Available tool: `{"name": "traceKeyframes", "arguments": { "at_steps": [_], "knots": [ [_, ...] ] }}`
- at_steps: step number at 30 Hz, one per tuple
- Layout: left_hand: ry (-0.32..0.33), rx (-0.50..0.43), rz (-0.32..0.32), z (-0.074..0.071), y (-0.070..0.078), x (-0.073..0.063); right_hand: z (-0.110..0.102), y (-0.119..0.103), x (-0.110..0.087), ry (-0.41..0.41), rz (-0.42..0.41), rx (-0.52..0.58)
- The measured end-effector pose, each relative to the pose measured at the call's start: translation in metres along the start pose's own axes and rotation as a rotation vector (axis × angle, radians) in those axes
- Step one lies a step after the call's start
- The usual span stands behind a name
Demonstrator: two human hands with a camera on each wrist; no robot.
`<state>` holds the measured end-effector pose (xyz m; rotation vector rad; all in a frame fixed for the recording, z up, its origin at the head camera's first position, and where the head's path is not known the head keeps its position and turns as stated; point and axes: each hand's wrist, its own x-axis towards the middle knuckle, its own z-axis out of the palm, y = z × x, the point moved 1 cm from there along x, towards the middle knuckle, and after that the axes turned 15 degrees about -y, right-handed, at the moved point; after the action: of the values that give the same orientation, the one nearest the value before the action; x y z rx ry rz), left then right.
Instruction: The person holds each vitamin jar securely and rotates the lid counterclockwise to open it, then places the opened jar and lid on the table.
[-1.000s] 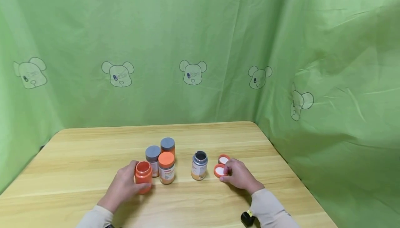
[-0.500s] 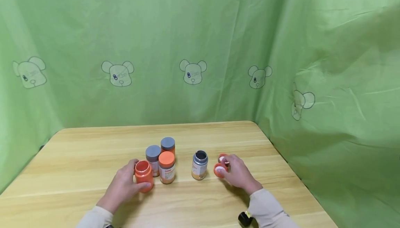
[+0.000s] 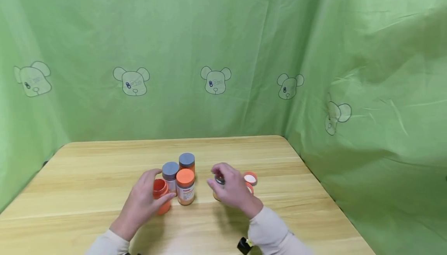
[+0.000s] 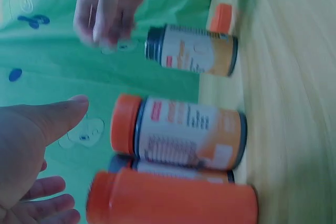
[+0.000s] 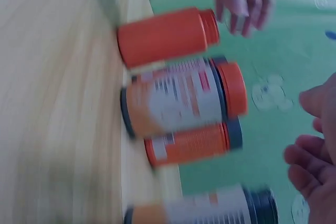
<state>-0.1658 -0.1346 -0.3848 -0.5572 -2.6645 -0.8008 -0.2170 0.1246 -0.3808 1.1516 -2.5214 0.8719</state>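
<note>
An uncapped orange jar (image 4: 178, 200) stands upright at the left of the group. My left hand (image 3: 139, 204) hovers around its top with thumb and fingers spread; the left wrist view shows a gap between hand and jar. Over the uncapped grey jar (image 4: 194, 51) is my right hand (image 3: 234, 189), fingers loosely bent, with nothing in them. That hand hides most of the grey jar in the head view; in the right wrist view it is apart from the jar. Two orange lids lie right of it, white insides up: the farther lid (image 3: 250, 178) and the partly covered nearer lid (image 3: 249, 187).
Beside the orange jar stands a capped jar with an orange lid (image 3: 185, 189). Behind it are two jars with grey lids, a nearer grey-lidded jar (image 3: 170, 171) and a farther one (image 3: 187, 160). Green curtains (image 3: 216, 119) border the wooden table (image 3: 297, 208).
My right hand has left the lids and moved left over the grey jar. My left hand has loosened from the orange jar and its fingers have risen and spread.
</note>
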Motion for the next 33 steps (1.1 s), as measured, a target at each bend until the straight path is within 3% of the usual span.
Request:
{"name": "traceKeyframes", "arguments": {
  "at_steps": [4, 8, 14, 22, 33],
  "knots": [
    [0.071, 0.024, 0.122, 0.000, 0.012, 0.000, 0.016, -0.012, 0.015, -0.174, 0.044, 0.006],
    [0.101, 0.030, 0.217, 0.004, 0.020, -0.002, 0.034, -0.014, 0.022, -0.278, 0.088, -0.014],
    [0.053, 0.031, 0.231, 0.011, 0.022, -0.006, 0.050, -0.010, 0.023, -0.347, 0.126, -0.044],
    [0.064, 0.057, 0.251, 0.015, 0.020, -0.008, 0.055, -0.008, 0.026, -0.365, 0.147, -0.016],
    [0.045, 0.049, 0.227, 0.016, 0.023, -0.006, 0.049, -0.008, 0.029, -0.238, 0.142, -0.057]
  ]
}}
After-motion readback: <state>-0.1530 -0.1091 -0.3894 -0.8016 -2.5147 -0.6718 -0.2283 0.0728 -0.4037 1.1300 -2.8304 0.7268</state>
